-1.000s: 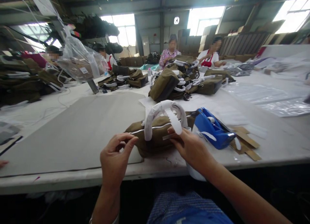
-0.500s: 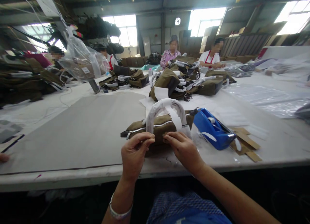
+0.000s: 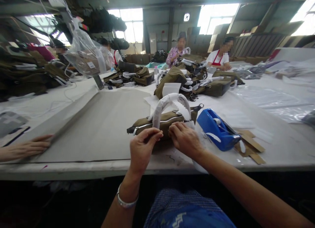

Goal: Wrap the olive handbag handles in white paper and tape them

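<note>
An olive-brown handbag (image 3: 144, 121) with a silver zipper stands on the table in front of me. Its handle (image 3: 161, 107) is wrapped in white paper and arches above the zipper. At the lower left end of this handle, the thumb and fingertips of my left hand (image 3: 144, 149) are pinched together. My right hand (image 3: 185, 139) is also closed in a pinch, against the bag's front near the handle's right end. Whatever is between the fingertips of either hand is too small or hidden to make out. White wrapping hangs beside my right wrist.
Right of the bag stands a blue tape dispenser (image 3: 216, 131), with cardboard pieces (image 3: 249, 146) beside it. A large grey sheet (image 3: 98, 129) lies to the left, touched by a co-worker's hand (image 3: 27, 148). Piled bags (image 3: 172, 78) and several people are farther back.
The co-worker's hand has reached in from the left, and the grey sheet's left part has shifted. My right fingers have curled more at the bag. My view has moved slightly.
</note>
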`<control>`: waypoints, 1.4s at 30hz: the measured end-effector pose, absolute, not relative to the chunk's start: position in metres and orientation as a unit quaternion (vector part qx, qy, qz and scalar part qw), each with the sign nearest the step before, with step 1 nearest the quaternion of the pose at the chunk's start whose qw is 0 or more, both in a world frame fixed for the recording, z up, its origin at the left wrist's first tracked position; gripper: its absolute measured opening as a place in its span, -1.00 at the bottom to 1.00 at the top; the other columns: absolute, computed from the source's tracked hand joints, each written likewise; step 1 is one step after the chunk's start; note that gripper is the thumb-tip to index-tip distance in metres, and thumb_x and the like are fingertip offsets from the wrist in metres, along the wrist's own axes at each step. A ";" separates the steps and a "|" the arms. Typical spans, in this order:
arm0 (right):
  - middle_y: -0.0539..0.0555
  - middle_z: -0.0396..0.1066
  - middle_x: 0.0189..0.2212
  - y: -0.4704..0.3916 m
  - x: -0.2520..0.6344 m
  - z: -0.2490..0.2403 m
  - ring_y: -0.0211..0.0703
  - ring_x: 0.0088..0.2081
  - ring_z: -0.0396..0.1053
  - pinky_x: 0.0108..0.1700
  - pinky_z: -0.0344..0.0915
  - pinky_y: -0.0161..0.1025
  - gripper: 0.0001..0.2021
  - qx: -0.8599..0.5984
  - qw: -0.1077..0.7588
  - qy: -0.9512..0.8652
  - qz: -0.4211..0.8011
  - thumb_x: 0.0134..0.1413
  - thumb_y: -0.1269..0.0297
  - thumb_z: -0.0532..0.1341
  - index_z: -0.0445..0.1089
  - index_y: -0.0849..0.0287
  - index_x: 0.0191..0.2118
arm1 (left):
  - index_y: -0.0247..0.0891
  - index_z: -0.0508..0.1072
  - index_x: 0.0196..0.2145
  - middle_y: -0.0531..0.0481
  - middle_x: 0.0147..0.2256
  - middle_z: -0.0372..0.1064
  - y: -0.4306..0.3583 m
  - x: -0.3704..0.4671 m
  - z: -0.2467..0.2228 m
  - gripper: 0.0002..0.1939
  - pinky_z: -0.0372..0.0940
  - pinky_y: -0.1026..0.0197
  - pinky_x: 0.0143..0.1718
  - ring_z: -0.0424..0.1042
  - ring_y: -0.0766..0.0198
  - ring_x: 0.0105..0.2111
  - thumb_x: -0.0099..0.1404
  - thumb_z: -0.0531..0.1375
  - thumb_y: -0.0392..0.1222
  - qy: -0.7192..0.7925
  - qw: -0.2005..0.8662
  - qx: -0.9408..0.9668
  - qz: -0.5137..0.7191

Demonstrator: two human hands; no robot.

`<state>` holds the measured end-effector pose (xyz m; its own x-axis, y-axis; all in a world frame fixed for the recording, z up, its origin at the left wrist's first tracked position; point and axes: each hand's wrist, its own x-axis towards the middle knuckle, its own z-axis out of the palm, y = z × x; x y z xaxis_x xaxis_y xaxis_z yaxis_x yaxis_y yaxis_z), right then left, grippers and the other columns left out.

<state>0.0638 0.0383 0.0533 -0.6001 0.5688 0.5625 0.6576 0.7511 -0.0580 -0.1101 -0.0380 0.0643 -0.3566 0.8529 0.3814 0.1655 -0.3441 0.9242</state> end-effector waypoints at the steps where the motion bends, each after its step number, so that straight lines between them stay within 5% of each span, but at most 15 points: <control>1: 0.15 0.46 -0.25 0.038 0.065 0.054 -0.01 -0.18 0.41 -0.13 0.30 -0.15 -0.88 -0.340 0.303 -0.888 -0.058 0.30 0.43 0.12 0.40 0.20 -0.24 | -0.18 0.64 -0.27 0.07 -0.31 0.62 -0.038 -0.110 0.064 -0.92 0.47 0.33 -0.23 0.58 0.31 -0.34 0.25 0.39 -0.19 0.509 0.264 0.507 0.643; 7: 0.01 0.53 -0.32 0.034 0.069 0.061 -0.18 -0.30 0.47 -0.17 0.35 -0.27 -0.94 -0.318 0.430 -0.832 0.149 0.25 0.41 0.23 0.45 0.14 -0.21 | -0.18 0.64 -0.24 0.08 -0.29 0.62 -0.036 -0.107 0.062 -0.91 0.42 0.40 -0.24 0.56 0.34 -0.31 0.27 0.36 -0.22 0.526 0.239 0.532 0.619; 18: 0.03 0.62 -0.32 0.032 0.061 0.063 -0.17 -0.36 0.55 -0.28 0.50 -0.29 -0.86 -0.352 0.481 -0.678 0.430 0.10 0.22 0.37 0.60 0.11 -0.22 | -0.15 0.61 -0.21 0.05 -0.22 0.57 -0.034 -0.103 0.060 -0.89 0.40 0.34 -0.14 0.54 0.30 -0.20 0.34 0.27 -0.28 0.517 0.212 0.584 0.589; 42: -0.06 0.64 -0.23 0.029 0.064 0.060 -0.15 -0.17 0.58 -0.03 0.49 -0.22 -0.74 -0.363 0.464 -0.705 0.395 0.14 0.28 0.35 0.57 -0.02 -0.03 | -0.14 0.55 -0.07 0.04 -0.22 0.58 -0.037 -0.102 0.063 -0.76 0.41 0.22 -0.11 0.55 0.25 -0.24 0.32 0.26 -0.34 0.554 0.136 0.626 0.532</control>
<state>0.0644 0.0287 0.0603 -0.3056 0.8786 0.3671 0.1443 0.4238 -0.8942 -0.1022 -0.0368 0.0632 -0.1795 0.8381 0.5152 0.5488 -0.3493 0.7595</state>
